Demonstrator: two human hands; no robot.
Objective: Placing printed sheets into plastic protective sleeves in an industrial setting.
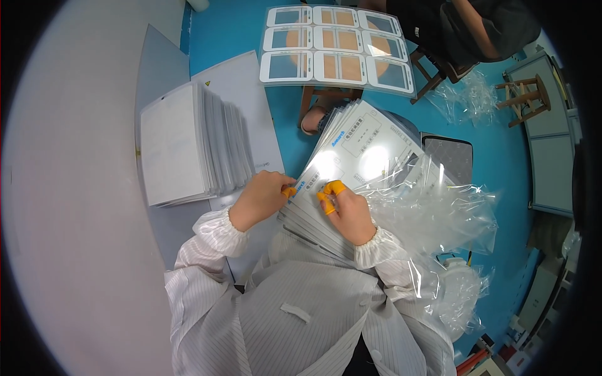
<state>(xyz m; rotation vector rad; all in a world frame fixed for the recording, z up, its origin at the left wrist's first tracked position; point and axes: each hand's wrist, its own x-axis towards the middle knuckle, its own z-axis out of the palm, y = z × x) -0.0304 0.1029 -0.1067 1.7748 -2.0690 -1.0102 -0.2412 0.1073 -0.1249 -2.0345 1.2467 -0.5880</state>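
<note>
Against the left wall, a tall stack of white panels [174, 144] is stood on a pale grey table [248, 94], its right side fanned into many thin edges. Just right of it, the left hand [263, 195] is brought to the near left edge of a pile of printed sheets [360, 141], its fingers bent and yellow covering seen at a fingertip; whether the edge is gripped cannot be told.

The pile, laid aslant over the person's lap, is made up of flat, glossy, silver-grey sheets, unevenly squared so that layered edges are shown along the left and near sides. Blue lettering, black characters and thin-lined boxes are printed on the top face, where two white patches of glare are thrown back. Beyond it, a clear sheet with nine white-framed windows [338, 51] is held up by a wooden stool.

Over the pile, the right hand [348, 210] is curled, yellow covers worn on thumb and fingers; whether anything is pinched cannot be told. Crumpled clear film [433, 213] is spread beside it. Farther right, a dark-clothed person [495, 28] is seated above the blue floor [495, 150].
</note>
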